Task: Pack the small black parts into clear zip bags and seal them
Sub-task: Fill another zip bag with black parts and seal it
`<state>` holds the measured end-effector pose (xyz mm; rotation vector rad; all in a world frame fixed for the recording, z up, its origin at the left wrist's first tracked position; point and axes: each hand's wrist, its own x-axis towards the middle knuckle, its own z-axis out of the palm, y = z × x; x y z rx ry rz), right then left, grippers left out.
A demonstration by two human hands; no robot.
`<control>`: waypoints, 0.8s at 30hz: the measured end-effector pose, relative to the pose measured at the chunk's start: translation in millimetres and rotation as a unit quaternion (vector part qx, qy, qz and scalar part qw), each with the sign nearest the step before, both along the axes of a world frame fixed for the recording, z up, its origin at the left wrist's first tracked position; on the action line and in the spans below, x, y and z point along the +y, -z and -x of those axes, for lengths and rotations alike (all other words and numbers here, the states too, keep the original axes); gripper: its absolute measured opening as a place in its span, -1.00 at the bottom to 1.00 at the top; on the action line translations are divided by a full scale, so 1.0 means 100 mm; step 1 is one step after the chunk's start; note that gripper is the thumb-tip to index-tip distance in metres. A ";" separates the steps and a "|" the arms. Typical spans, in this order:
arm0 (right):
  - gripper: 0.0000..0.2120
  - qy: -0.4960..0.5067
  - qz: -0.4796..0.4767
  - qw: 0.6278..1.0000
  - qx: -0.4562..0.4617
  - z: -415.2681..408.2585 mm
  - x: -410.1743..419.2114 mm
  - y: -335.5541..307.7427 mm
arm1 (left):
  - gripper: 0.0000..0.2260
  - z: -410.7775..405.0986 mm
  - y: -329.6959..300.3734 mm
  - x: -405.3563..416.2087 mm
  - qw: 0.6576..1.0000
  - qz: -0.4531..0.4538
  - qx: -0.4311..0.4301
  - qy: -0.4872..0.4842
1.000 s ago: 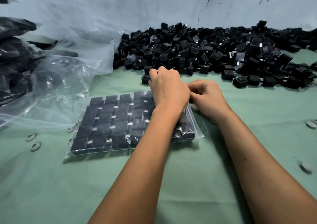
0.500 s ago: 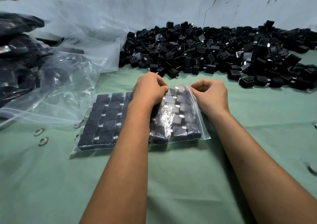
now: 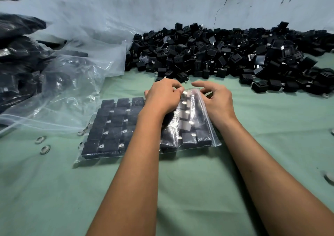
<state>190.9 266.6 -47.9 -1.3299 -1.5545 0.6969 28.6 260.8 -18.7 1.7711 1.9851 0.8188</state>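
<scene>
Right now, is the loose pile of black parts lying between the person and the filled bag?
No, the loose pile lies beyond the filled bag, against the back wall, past both hands.

Small packing workshop: bulk heap of identical black parts [image 3: 226,57] on a green cloth bench [image 3: 180,190], filled clear bags [image 3: 59,91] stacked left, scuffed, cracked painted wall [image 3: 180,2] behind.

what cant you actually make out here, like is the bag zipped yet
Head view only:
- Zip bag seal: its far edge sits under the left hand and right hand; zipped or not, cannot tell.
- Middle rows of parts: covered by the left forearm.
- Dark bundles at left: blurred, cut by the edge.
</scene>
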 end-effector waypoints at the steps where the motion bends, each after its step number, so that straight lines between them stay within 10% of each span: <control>1: -0.80 -0.006 0.000 1.000 0.002 0.00 0.00 0.00 | -0.83 -0.02 0.00 0.00 1.000 0.001 0.006 0.003; 24: -0.79 0.089 0.035 0.995 0.022 0.00 0.04 0.01 | -0.93 0.01 0.01 0.01 0.999 0.012 -0.019 -0.029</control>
